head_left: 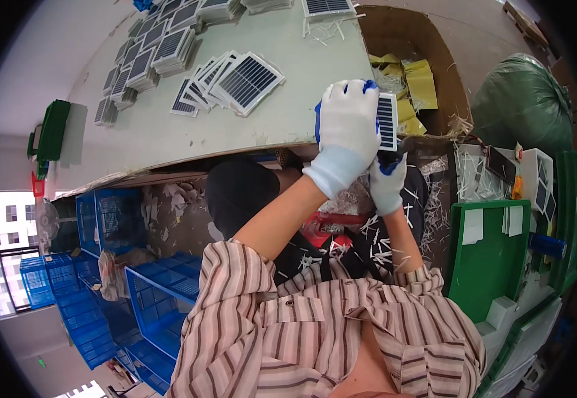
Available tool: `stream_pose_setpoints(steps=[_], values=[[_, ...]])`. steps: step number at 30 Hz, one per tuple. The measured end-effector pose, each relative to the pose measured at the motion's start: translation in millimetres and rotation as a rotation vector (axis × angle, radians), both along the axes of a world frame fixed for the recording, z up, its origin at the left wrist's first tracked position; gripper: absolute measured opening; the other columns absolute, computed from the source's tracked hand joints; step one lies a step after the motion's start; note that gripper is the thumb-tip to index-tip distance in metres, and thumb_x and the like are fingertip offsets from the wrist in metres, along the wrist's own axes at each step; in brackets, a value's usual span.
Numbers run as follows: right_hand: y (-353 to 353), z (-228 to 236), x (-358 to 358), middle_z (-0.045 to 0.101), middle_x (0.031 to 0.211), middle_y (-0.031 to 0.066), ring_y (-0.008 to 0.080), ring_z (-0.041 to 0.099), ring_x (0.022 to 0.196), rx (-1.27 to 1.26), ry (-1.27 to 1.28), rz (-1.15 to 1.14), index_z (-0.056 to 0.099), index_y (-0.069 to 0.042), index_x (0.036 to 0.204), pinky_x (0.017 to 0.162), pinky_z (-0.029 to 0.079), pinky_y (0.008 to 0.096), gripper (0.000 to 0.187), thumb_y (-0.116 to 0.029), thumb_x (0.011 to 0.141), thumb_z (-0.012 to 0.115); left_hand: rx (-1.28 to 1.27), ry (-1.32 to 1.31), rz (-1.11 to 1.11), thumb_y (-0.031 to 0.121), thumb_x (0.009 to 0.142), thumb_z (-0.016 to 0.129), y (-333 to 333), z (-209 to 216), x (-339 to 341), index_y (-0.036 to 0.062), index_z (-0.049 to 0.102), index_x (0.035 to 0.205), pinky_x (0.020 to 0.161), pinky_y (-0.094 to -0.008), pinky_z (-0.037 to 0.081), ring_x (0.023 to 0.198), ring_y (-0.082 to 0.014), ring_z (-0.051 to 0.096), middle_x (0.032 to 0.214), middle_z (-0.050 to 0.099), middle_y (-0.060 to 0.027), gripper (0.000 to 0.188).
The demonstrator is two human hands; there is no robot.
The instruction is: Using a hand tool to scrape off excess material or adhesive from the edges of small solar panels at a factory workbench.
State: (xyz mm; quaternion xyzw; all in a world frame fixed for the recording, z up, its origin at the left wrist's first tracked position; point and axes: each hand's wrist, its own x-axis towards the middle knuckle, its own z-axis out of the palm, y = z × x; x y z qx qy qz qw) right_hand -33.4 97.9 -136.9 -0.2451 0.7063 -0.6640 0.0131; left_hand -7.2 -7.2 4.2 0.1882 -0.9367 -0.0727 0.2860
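Observation:
Both my hands wear white gloves with blue palms. My left hand [350, 119] is closed on a small solar panel [386, 123] with dark cells and a white border, held upright near the table's front edge. Just below it, my right hand [388, 184] has its fingers bent close to the panel's lower edge, by something dark that I cannot make out. On the table's left half lies a fanned-out group of similar panels [245, 83]. Stacks of panels [172, 50] stand beyond them.
A cardboard box [448, 73] with yellow pieces stands right of the pale table [288, 116]. White strips litter my dark lap [381, 242] and the floor. Blue crates [162, 302] are at left; a green tray [491, 259] and a green sack [524, 103] at right.

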Motion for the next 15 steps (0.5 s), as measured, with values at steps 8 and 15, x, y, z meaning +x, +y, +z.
stream_pose_setpoints(steps=[8, 15], values=[[-63.6, -35.5, -62.0, 0.059, 0.116, 0.0064, 0.0201, 0.059, 0.104, -0.598, -0.562, 0.459, 0.047, -0.006, 0.129, 0.092, 0.049, 0.0332, 0.055, -0.049, 0.095, 0.040, 0.010, 0.091, -0.178, 0.010, 0.069, 0.067, -1.9, -4.3, 0.0, 0.0060, 0.061, 0.104, 0.091, -0.0413, 0.041, 0.102, -0.0318, 0.052, 0.105, 0.057, -0.0124, 0.036], [3.0, 9.7, -59.8, 0.066, 0.081, 0.0041, 0.0099, 0.061, 0.072, -0.098, -0.217, 0.520, 0.064, -0.001, 0.090, 0.063, 0.049, 0.0262, 0.017, -0.013, 0.079, 0.067, -0.040, -0.027, -0.078, 0.008, 0.068, 0.066, -2.1, 12.9, 4.8, 0.0087, 0.062, 0.100, 0.089, -0.0415, 0.041, 0.100, -0.0316, 0.052, 0.102, 0.058, -0.0112, 0.032]])
